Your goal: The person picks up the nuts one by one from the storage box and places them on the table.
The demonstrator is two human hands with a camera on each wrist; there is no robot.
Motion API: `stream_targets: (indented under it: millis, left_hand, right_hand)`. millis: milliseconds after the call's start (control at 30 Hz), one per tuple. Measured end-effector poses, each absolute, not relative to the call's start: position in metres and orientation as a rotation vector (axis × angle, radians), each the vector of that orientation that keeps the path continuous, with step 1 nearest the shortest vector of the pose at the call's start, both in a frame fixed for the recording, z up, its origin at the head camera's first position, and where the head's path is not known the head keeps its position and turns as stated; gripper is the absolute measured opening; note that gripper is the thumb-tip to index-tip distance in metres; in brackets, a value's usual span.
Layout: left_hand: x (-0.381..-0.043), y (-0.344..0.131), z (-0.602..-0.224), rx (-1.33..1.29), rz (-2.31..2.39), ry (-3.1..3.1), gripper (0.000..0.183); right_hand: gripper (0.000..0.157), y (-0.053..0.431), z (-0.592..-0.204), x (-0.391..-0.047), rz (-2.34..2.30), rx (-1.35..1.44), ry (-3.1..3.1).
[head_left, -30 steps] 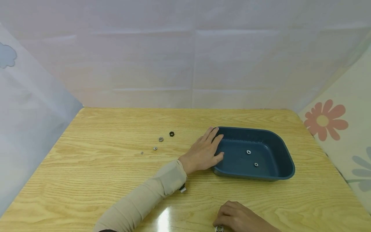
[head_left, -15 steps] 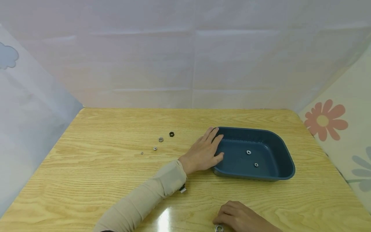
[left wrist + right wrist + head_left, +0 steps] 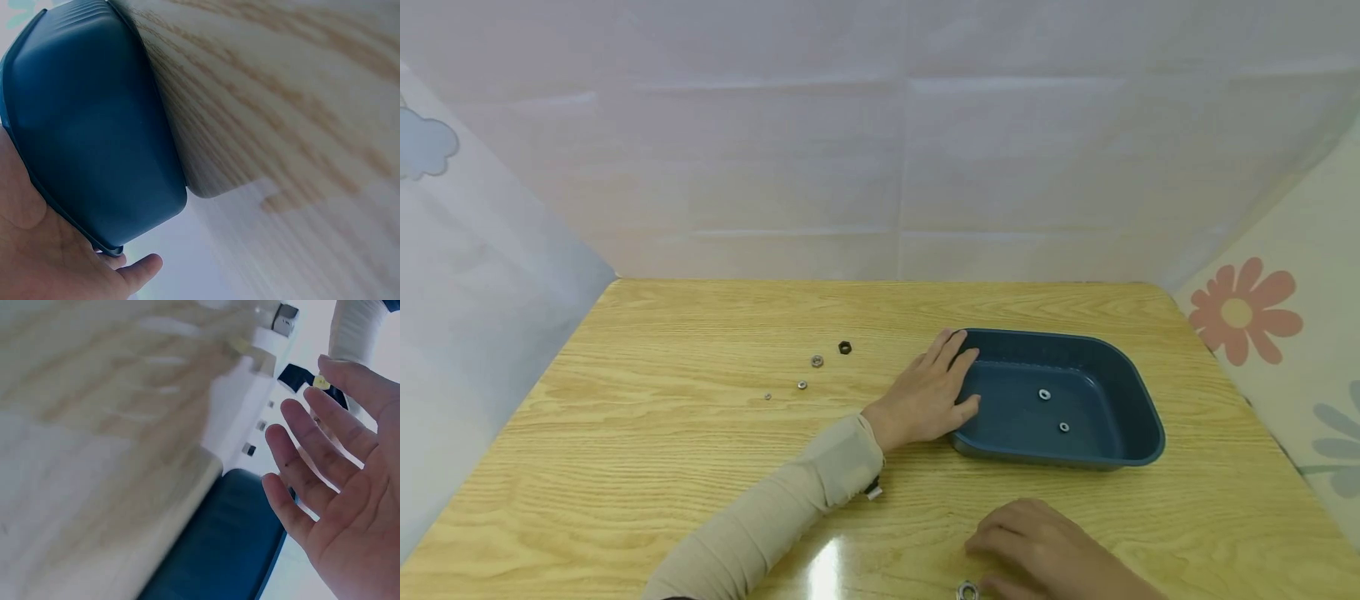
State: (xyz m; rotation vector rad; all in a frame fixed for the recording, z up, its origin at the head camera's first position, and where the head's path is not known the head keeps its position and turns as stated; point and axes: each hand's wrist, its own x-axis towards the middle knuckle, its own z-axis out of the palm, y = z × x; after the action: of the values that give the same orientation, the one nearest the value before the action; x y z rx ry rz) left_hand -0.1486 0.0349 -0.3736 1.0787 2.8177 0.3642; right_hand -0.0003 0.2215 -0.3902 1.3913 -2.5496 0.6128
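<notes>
My left hand (image 3: 921, 392) rests over the left rim of a dark blue rectangular tray (image 3: 1131, 404), its fingers spread over the edge; the left wrist view shows the palm against the rim. Inside the tray lie two small metal nuts, one upper (image 3: 1044, 394) and one lower (image 3: 1063, 427). My right hand (image 3: 1048, 546) is slightly blurred beside a larger silver nut (image 3: 967, 591) at the bottom of the head view. In the right wrist view its fingers (image 3: 306, 447) are extended and loosely bent, with nothing held, apart from that nut (image 3: 285, 320).
Left of the tray, a black nut (image 3: 845, 347), a silver nut (image 3: 817, 361), a smaller nut (image 3: 802, 385) and a tiny one (image 3: 767, 397) lie on the wooden table (image 3: 662, 450). A pale cloth backdrop (image 3: 775, 167) stands behind and at the sides.
My right hand has lifted and shifted slightly right and away from me, leaving the larger nut on the table. The left hand and tray stay nearly still.
</notes>
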Motion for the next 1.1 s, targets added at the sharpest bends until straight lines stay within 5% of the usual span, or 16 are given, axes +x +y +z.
stream_targets:
  millis: [567,1100]
  left_hand:
    - [-0.148,0.035,-0.372,1.086,0.355,2.819,0.065]
    - [-0.149,0.034,-0.372,1.094,0.362,2.821,0.064]
  right_hand:
    - [0.032,0.233,-0.357,-0.005,0.618,1.136,-2.544]
    - [0.026,0.241,-0.354,-0.019,0.697,1.080,-2.447]
